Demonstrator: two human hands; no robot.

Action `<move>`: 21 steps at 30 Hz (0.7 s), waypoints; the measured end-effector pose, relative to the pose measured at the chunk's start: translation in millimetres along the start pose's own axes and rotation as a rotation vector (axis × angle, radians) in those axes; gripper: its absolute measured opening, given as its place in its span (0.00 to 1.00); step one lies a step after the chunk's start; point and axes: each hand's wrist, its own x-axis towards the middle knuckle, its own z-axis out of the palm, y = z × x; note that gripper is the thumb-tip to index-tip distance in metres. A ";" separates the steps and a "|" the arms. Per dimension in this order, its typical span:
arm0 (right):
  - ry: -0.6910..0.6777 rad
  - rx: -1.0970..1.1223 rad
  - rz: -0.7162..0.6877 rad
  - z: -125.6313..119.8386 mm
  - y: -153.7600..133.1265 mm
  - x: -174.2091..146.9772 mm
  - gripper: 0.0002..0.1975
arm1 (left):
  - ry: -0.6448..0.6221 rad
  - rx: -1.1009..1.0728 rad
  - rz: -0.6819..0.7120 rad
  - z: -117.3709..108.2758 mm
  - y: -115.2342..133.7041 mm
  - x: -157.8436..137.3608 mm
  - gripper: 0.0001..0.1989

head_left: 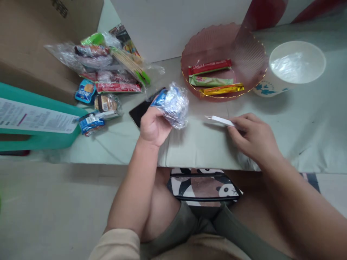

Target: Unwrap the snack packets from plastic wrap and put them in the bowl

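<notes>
My left hand [154,126] is closed around a blue-labelled snack pack [175,106] in crinkled clear plastic, raised over the table. Its contents are hidden by glare and wrap. In my right hand [252,135], thumb and fingers pinch a slim white utility knife [222,120], whose narrow tip points left toward the pack without touching it. Beneath the left hand lies a dark phone [139,112], partly covered. Beyond both hands sits a pink ribbed bowl [223,36] with a gold rim, holding a red bar [210,66], a green bar [211,81] and a yellow bar [223,89].
Several wrapped snacks [108,57] pile up at the left, with a blue packet [91,122] nearer the edge. A cardboard box [35,43] and a teal carton [54,142] stand far left. Right of the bowl is a white plastic tub [273,88]. A panda-print bag [206,187] hangs below.
</notes>
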 end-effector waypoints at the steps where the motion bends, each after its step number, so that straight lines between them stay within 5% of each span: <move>1: 0.023 -0.073 -0.013 0.9 7.4 1.2 0.12 | -0.030 0.019 -0.029 0.3 -1.4 -1.0 0.17; 6: 0.178 -0.270 -0.045 3.6 17.9 3.0 0.13 | -0.307 0.330 -0.154 4.3 -8.1 -7.3 0.22; 10: 0.099 -0.133 -0.141 8.6 -2.4 -0.8 0.13 | -0.450 0.838 -0.032 -2.9 -4.6 -10.3 0.25; 12: 0.066 -0.084 -0.157 11.7 -11.0 -2.4 0.12 | -0.369 0.972 0.084 -12.3 1.7 -8.3 0.27; 15: 0.045 -0.041 -0.168 14.8 -15.0 -3.0 0.11 | 0.038 1.156 0.248 -30.3 12.1 -1.6 0.28; 18: 0.025 -0.012 -0.175 15.8 -12.4 -2.4 0.10 | 0.347 1.350 0.178 -48.4 18.1 2.9 0.30; 21: 0.024 -0.003 -0.180 16.6 -10.0 -2.2 0.10 | 0.384 1.476 0.050 -63.2 20.0 2.7 0.39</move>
